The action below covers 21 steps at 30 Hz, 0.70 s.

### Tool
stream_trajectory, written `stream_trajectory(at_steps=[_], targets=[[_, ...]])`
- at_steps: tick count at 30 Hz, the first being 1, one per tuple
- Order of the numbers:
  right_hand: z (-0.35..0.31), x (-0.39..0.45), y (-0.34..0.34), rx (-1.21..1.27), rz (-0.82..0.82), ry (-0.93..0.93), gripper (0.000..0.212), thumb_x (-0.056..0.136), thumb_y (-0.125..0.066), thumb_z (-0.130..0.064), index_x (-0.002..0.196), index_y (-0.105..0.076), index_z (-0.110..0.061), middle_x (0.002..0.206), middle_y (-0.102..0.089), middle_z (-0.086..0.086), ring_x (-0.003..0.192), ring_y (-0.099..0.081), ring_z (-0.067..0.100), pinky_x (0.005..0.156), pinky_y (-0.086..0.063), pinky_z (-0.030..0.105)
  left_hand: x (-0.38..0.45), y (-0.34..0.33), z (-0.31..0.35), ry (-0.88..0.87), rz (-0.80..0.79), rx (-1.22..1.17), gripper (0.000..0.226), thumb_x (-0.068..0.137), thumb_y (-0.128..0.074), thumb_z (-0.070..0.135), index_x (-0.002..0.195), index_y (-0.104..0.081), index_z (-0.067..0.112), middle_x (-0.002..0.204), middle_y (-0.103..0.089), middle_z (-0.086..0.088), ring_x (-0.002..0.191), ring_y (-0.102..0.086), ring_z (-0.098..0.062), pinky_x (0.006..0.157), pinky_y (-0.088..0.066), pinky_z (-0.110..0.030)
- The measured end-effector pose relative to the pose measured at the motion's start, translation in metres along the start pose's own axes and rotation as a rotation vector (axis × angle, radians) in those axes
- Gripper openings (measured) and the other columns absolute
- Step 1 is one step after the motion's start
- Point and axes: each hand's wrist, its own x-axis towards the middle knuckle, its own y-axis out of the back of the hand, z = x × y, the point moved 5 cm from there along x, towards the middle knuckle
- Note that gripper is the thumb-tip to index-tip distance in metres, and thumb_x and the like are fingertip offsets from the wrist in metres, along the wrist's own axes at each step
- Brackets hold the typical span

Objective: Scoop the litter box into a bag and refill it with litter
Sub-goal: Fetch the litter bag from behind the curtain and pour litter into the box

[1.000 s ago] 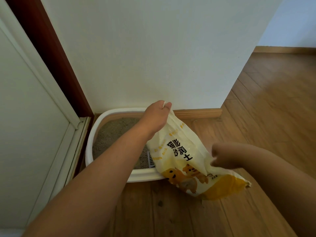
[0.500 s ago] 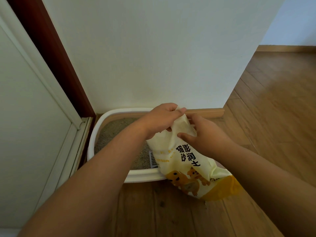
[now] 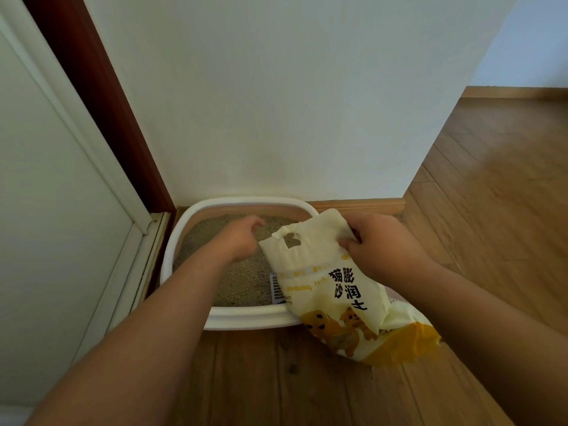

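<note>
Head view: litter box (image 3: 242,318) on the wood floor (image 3: 491,210), against the wall, at 12 o'clock from the camera, grey litter (image 3: 242,281) inside. Litter bag (image 3: 335,290) leans over the box's 3 o'clock rim, base on the floor. Right hand (image 3: 381,247) grip pinches the bag's top edge. Left hand (image 3: 242,241) hovers over the litter, at 9 o'clock of the bag top, fingers loosely curled, holding nothing. White slotted scoop (image 3: 276,287) partly hidden behind the bag.
</note>
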Motion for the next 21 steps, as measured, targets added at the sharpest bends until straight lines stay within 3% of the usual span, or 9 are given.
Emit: stream_trajectory(at_steps=[2, 5, 8, 10, 13, 16, 18, 21], targets=[[0.003, -0.004, 0.003, -0.007, -0.005, 0.0, 0.016, 0.095, -0.058, -0.026, 0.105, -0.067, -0.035, 0.077, -0.063, -0.015, 0.074, -0.058, 0.006, 0.066, -0.052, 0.031, 0.001, -0.017, -0.015, -0.018, -0.075, 0.02, 0.071, 0.093, -0.049, -0.011, 0.15, -0.045, 0.03, 0.157, -0.045, -0.002, 0.121, -0.058, -0.021, 0.093, -0.057, -0.039], [0.008, -0.008, 0.009, -0.02, -0.011, -0.002, 0.018, 0.096, -0.058, -0.027, 0.109, -0.067, -0.035, 0.078, -0.064, -0.015, 0.073, -0.057, 0.005, 0.061, -0.047, 0.028, 0.005, -0.033, -0.019, -0.065, -0.07, -0.014, 0.055, 0.099, -0.057, 0.004, 0.146, -0.048, 0.033, 0.153, -0.05, -0.004, 0.091, -0.056, -0.012, 0.078, -0.054, -0.034], [0.017, -0.011, 0.015, -0.037, -0.04, -0.045, 0.016, 0.096, -0.058, -0.029, 0.108, -0.068, -0.033, 0.085, -0.067, -0.013, 0.08, -0.061, 0.011, 0.067, -0.052, 0.031, 0.006, -0.032, -0.012, -0.048, 0.032, -0.074, 0.02, 0.103, -0.056, 0.02, 0.122, -0.054, 0.028, 0.129, -0.062, -0.007, 0.092, -0.059, -0.018, 0.075, -0.051, -0.036], [0.024, -0.014, 0.022, -0.014, -0.055, -0.078, 0.016, 0.096, -0.06, -0.026, 0.106, -0.069, -0.032, 0.087, -0.069, -0.012, 0.082, -0.063, 0.012, 0.072, -0.055, 0.033, 0.009, -0.033, -0.009, -0.042, 0.043, -0.091, 0.008, 0.105, -0.053, 0.028, 0.112, -0.054, 0.026, 0.119, -0.062, -0.004, 0.096, -0.062, -0.021, 0.073, -0.052, -0.037], [0.036, -0.015, 0.033, 0.027, -0.06, -0.13, 0.017, 0.095, -0.061, -0.02, 0.103, -0.071, -0.031, 0.087, -0.07, -0.012, 0.083, -0.064, 0.013, 0.074, -0.055, 0.033, 0.009, -0.034, -0.004, -0.054, 0.065, -0.154, 0.008, 0.104, -0.055, 0.032, 0.105, -0.054, 0.025, 0.118, -0.06, 0.0, 0.1, -0.059, -0.021, 0.071, -0.049, -0.035], [0.051, -0.014, 0.041, 0.057, -0.046, -0.202, 0.022, 0.095, -0.06, -0.016, 0.105, -0.072, -0.031, 0.092, -0.072, -0.007, 0.087, -0.066, 0.017, 0.077, -0.056, 0.036, 0.009, -0.031, 0.008, -0.078, 0.172, -0.18, 0.011, 0.103, -0.058, 0.028, 0.097, -0.053, 0.019, 0.107, -0.065, -0.007, 0.093, -0.06, -0.025, 0.074, -0.052, -0.04], [0.059, -0.013, 0.044, 0.081, -0.028, -0.239, 0.024, 0.095, -0.06, -0.015, 0.106, -0.071, -0.034, 0.094, -0.071, -0.006, 0.087, -0.066, 0.018, 0.074, -0.055, 0.035, 0.006, -0.03, 0.019, -0.112, 0.176, -0.162, 0.008, 0.103, -0.059, 0.025, 0.105, -0.057, 0.017, 0.108, -0.065, -0.005, 0.093, -0.06, -0.024, 0.075, -0.05, -0.037], [0.063, -0.012, 0.046, 0.09, -0.01, -0.246, 0.025, 0.094, -0.061, -0.013, 0.107, -0.072, -0.032, 0.093, -0.07, -0.004, 0.086, -0.064, 0.019, 0.073, -0.052, 0.033, 0.005, -0.031, 0.025, -0.166, 0.113, -0.088, 0.024, 0.103, -0.059, 0.03, 0.123, -0.068, 0.02, 0.117, -0.065, 0.0, 0.103, -0.061, -0.02, 0.083, -0.049, -0.033]])
